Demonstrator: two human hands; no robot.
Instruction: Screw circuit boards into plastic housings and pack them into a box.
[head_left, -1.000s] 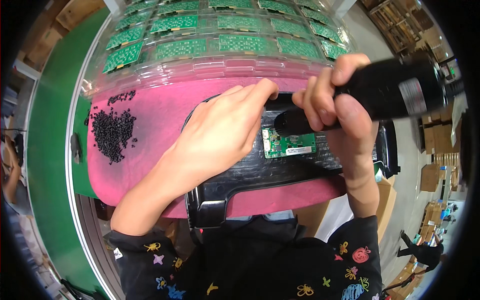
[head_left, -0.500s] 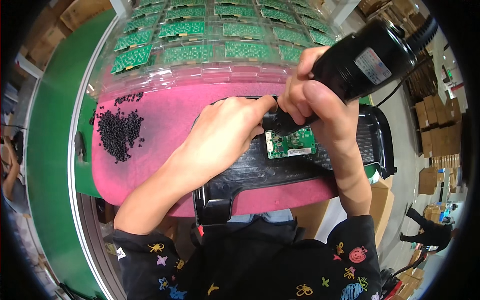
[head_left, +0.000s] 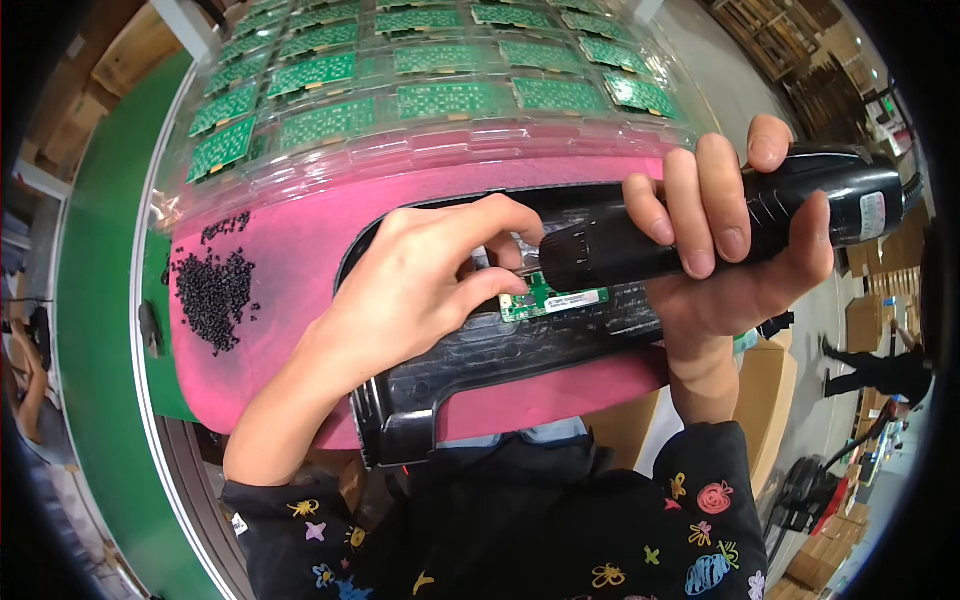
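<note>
Pink counter (head_left: 300, 270): one black heap (head_left: 215, 300) near left edge
Room: cardboard cartons (head_left: 868, 325)
Right hand (head_left: 720, 300): grip around one driver (head_left: 610, 257)
Left hand (head_left: 425, 260): at bit (head_left: 528, 270), cannot tell grip

Left of the green circuit board (head_left: 538, 306), the left forearm (head_left: 312, 388) slants inward, and the left grip (head_left: 415, 268) arches, back upward, thumb and forefinger bent toward the board's near-left part. Right of the board, the right forearm (head_left: 706, 388) stands steeply; the right grip (head_left: 735, 300) has curled fingers, thumb raised.
</note>
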